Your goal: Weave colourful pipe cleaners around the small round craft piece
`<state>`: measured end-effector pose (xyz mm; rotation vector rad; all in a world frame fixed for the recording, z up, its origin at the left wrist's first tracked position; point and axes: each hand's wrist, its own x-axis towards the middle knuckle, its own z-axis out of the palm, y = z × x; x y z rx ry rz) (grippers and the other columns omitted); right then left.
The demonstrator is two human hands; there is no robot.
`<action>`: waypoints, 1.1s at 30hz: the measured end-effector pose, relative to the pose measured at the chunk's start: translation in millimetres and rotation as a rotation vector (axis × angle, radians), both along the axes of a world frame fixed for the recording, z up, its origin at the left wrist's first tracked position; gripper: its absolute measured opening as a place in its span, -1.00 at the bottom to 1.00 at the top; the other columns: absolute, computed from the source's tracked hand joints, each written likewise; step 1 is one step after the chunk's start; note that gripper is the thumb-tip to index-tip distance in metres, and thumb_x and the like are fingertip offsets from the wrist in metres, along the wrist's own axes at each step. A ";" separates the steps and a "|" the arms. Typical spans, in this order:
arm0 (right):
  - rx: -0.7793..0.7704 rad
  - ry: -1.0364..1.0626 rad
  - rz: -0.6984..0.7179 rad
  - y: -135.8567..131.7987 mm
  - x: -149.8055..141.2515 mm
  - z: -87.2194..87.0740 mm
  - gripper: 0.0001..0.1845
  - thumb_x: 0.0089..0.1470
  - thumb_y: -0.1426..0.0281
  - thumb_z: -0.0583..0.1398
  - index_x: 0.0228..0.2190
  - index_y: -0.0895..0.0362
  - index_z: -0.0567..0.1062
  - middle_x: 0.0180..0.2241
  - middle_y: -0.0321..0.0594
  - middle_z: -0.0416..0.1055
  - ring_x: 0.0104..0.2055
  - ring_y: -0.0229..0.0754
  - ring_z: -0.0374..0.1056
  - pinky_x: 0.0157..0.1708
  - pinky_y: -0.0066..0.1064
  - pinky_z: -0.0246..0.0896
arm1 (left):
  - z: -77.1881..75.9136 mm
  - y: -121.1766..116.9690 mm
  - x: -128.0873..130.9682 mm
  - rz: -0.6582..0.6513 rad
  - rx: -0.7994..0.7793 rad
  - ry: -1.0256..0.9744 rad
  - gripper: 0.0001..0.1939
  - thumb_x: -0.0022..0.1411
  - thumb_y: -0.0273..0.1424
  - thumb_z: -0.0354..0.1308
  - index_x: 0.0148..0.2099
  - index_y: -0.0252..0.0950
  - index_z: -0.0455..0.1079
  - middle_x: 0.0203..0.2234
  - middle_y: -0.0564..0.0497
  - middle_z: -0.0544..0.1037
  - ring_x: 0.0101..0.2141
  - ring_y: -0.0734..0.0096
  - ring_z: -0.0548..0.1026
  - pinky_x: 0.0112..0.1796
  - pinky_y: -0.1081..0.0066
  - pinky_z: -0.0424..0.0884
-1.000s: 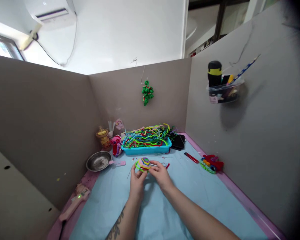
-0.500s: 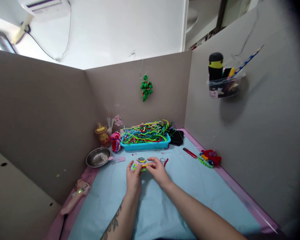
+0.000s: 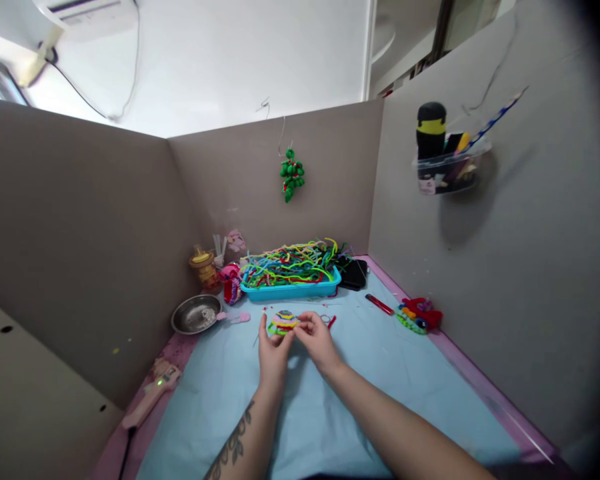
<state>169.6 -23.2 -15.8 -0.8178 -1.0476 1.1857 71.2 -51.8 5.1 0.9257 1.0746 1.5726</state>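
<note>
Head view: the striped piece (image 3: 283, 323), a small dome of coloured bands, sits between the two hands above the middle of the table (image 3: 360, 413), on the near side of the blue tray (image 3: 293, 292) heaped with fuzzy stems (image 3: 290, 263). The left hand (image 3: 273, 357) supports it from the left and the near side, thumb along the lower edge and index finger standing up beside it; the far fingers are partly hidden. The right hand (image 3: 321, 343) has its grip pinched at the right edge, thumb and fingertips drawn together there. As for how far along it looks, several bands, pink, yellow, blue and red among them, are already joined into one rounded shape, while bright green shows at the lower left edge. That edge seems the unfinished part, though whether the green is fastened all round cannot be told at this size. A thin dark end (image 3: 256, 340) pokes out left of the left hand; what it belongs to is unclear. Just beyond the right hand lies a red strip (image 3: 332, 323), apart from the dome. The pink glue gun (image 3: 153, 400), its light green, lies untouched at the left.
</note>
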 end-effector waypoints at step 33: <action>0.380 -0.803 0.056 15.3 82.2 25.9 -0.70 -0.19 0.39 0.29 -0.29 0.02 0.56 -0.46 -0.29 0.40 -0.43 -0.19 0.27 -0.33 -0.35 0.20 | -6.2 20.4 -39.8 0.314 -0.054 -0.451 -0.46 -0.01 -0.51 0.27 0.02 -0.20 0.19 -0.45 0.06 0.53 -0.47 0.54 0.49 -0.33 0.50 0.37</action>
